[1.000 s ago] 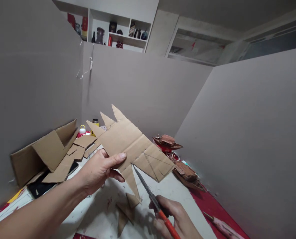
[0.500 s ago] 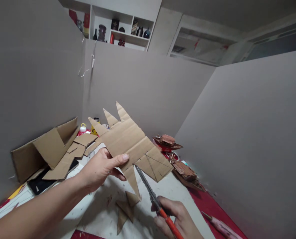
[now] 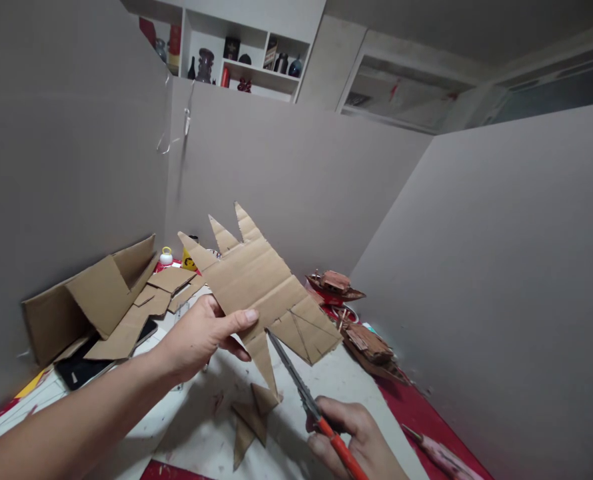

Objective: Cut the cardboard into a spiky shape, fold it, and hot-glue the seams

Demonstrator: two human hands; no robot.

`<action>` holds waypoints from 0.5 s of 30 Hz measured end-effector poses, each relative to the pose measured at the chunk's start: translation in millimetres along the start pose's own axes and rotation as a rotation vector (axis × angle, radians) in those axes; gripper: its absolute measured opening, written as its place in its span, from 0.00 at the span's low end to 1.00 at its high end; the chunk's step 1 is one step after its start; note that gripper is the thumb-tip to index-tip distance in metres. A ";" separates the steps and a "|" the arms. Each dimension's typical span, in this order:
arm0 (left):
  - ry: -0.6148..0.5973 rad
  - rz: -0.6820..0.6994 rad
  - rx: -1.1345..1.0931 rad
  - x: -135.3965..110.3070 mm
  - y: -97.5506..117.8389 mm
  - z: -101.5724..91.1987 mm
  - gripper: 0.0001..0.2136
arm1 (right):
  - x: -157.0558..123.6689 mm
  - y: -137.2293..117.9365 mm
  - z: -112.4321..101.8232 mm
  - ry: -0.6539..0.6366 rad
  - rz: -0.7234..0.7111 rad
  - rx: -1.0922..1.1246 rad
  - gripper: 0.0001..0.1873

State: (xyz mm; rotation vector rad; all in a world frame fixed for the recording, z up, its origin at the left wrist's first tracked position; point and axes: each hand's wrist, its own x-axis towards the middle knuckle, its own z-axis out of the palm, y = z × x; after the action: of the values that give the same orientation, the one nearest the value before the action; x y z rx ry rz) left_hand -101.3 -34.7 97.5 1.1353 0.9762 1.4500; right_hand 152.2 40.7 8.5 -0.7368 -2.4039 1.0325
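Observation:
My left hand (image 3: 201,337) is closed on a jagged, spiked cardboard sheet (image 3: 261,283) and holds it up above the table, thumb on top. My right hand (image 3: 349,437) is wrapped round the orange handles of a pair of scissors (image 3: 301,393). The blades point up and left, their tip at the notch in the sheet's lower edge, beside a hanging pointed strip. Pencil lines mark the sheet's right part. Cut-off cardboard triangles (image 3: 251,417) lie on the white table top (image 3: 196,433) below.
Grey partition boards wall in the table on three sides. Folded cardboard pieces (image 3: 101,300) and a black flat object lie at the left. Small brown cardboard models (image 3: 366,340) sit on the red cloth at the right. A pink tool (image 3: 441,453) lies at the lower right.
The sheet has risen slightly and tilted. The scissor blades have moved a little up and left into the notch at the sheet's lower edge.

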 end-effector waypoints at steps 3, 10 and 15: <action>-0.003 0.005 0.002 -1.4 1.0 0.3 0.15 | -1.3 4.4 -0.5 -0.014 -0.044 -0.053 0.23; -0.004 0.012 -0.004 -2.3 -0.4 0.0 0.14 | -1.7 7.3 1.2 0.095 -0.090 -0.126 0.24; -0.006 0.014 -0.008 -1.2 -1.3 -0.9 0.14 | 1.0 5.7 -0.8 0.016 -0.109 -0.091 0.24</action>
State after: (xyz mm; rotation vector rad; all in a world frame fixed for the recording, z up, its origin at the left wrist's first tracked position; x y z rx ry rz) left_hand -101.8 -35.7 95.8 1.1417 0.9589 1.4602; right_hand 153.6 45.1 4.8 -0.6340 -2.4609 0.8765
